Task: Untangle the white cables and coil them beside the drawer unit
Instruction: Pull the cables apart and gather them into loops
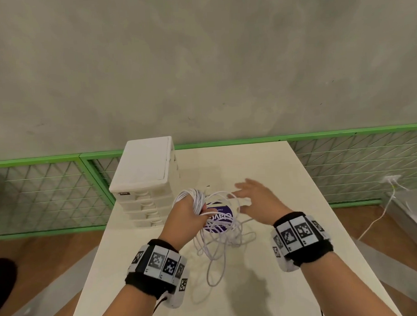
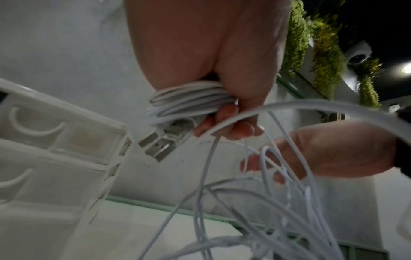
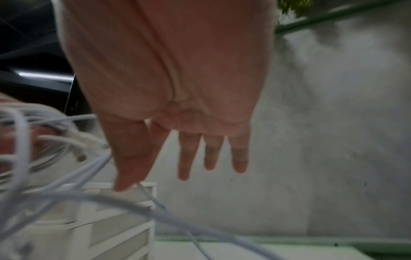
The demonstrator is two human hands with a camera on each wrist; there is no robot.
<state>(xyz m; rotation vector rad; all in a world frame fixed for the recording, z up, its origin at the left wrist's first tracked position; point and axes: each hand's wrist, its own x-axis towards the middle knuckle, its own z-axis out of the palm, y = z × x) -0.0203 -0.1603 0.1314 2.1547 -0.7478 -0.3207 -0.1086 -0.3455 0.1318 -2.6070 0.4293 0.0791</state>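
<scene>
- Loose white cables (image 1: 217,247): thin, tangled loops sprawled on the bench (image 1: 290,285), nearest loop reaching toward the viewer; more strands hang up to the hands.
- Left hand (image 1: 186,217): fingers curled tight round a neat coil (image 1: 192,197) of white cable, held above the bench just beside the drawer unit (image 1: 144,183).
- Right hand (image 1: 256,196): fingers straight and spread, gripping nothing; a strand runs by the thumb, contact unclear.
- Purple round label (image 1: 220,220) under the tangle; text mostly covered by cable, unreadable.
- Left wrist view only: two metal plug ends (image 2: 155,147) poking from below the coil (image 2: 186,100); fingertips (image 2: 224,114) wrapped over it; right hand (image 2: 329,154) behind strands.
- Right wrist view: blurred; open fingers (image 3: 189,154), cables (image 3: 77,176) smeared, a small connector barely readable.
- Drawer unit: white, stacked drawers, far-left of bench; lower part cut off by left hand in head view.
- Beyond: green mesh fence (image 1: 50,187), grey wall (image 1: 199,63).
</scene>
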